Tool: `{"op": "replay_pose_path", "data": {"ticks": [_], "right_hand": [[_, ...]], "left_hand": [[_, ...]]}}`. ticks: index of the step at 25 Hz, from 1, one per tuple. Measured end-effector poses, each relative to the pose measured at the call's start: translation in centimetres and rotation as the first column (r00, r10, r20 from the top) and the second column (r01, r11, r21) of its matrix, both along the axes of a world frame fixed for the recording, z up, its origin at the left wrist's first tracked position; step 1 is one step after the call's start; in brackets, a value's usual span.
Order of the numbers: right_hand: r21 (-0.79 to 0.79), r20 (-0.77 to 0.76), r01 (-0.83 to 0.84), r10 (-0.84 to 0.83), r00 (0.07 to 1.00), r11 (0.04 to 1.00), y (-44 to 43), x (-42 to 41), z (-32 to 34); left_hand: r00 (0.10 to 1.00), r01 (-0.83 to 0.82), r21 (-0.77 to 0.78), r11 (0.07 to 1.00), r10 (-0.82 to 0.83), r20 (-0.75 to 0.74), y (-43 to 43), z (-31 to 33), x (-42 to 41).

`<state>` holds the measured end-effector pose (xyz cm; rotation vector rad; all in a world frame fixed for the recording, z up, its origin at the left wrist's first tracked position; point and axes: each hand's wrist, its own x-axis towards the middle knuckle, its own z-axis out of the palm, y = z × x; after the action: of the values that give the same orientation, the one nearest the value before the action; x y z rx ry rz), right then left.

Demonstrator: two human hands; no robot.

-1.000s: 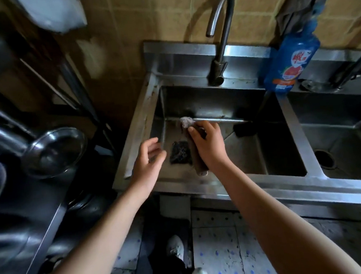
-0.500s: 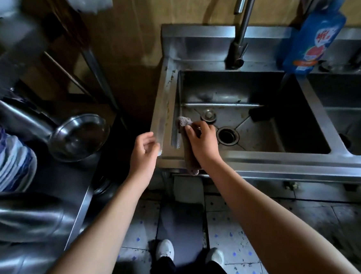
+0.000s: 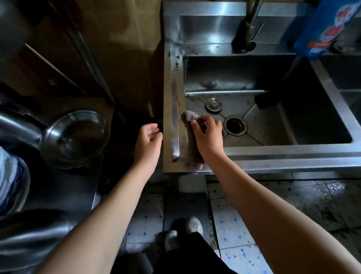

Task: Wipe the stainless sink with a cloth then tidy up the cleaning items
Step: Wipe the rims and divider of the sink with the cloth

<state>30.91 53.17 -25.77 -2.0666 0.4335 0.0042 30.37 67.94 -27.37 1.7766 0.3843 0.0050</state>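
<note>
Here, the right hand [image 3: 208,138] curls its fingers around a brownish cloth [image 3: 188,117] and presses it on the near left corner of the sink [image 3: 173,107], where the rim meets the basin. The cloth's end hangs over the near rim. The left hand [image 3: 147,143] is just left of the sink, fingers loosely bent, holding nothing. In the basin, just right of the right hand, is the round drain hole [image 3: 235,125], with a small metal plug [image 3: 213,105] a little farther back. The tap [image 3: 250,25] and a blue bottle [image 3: 327,19] stand at the far side. A shiny bowl [image 3: 75,137] sits on the surface [image 3: 71,183] to the left.
</note>
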Motion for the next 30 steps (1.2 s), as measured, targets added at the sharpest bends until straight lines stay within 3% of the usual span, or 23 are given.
{"op": "replay_pose_path", "data": {"ticks": [10, 16, 18, 23, 28, 30], "right_hand": [[0.01, -0.006, -0.014, 0.014, 1.0, 1.0, 1.2, 4.6, -3.1], [-0.013, 0.003, -0.111, 0.111, 0.994, 0.994, 2.0, 6.6, -4.5], [-0.058, 0.002, -0.19, 0.19, 0.982, 0.98, 2.7, 6.6, -5.1], [-0.461, -0.105, -0.328, 0.317, 0.943, 0.824, 4.3, 6.6, -6.8], [-0.553, -0.09, -0.294, 0.295, 0.951, 0.78, 4.5, 8.1, -7.6], [-0.556, -0.07, -0.271, 0.281, 0.957, 0.786, 4.4, 9.5, -7.5]], "left_hand": [[0.997, -0.045, 0.095, 0.994, 0.051, -0.062, -1.8, -2.6, 6.2], [0.995, -0.017, 0.194, 0.981, 0.035, -0.09, -2.5, -5.1, 9.7], [0.994, 0.024, 0.142, 0.99, -0.008, -0.113, -1.9, -6.0, 10.8], [0.974, 0.016, -0.124, 0.992, -0.043, -0.224, -0.6, -8.0, 11.8], [0.991, -0.057, -0.304, 0.951, 0.017, -0.133, -1.9, -7.8, 10.8], [0.992, -0.079, -0.297, 0.952, 0.046, -0.115, -2.4, -7.6, 10.2]]}}
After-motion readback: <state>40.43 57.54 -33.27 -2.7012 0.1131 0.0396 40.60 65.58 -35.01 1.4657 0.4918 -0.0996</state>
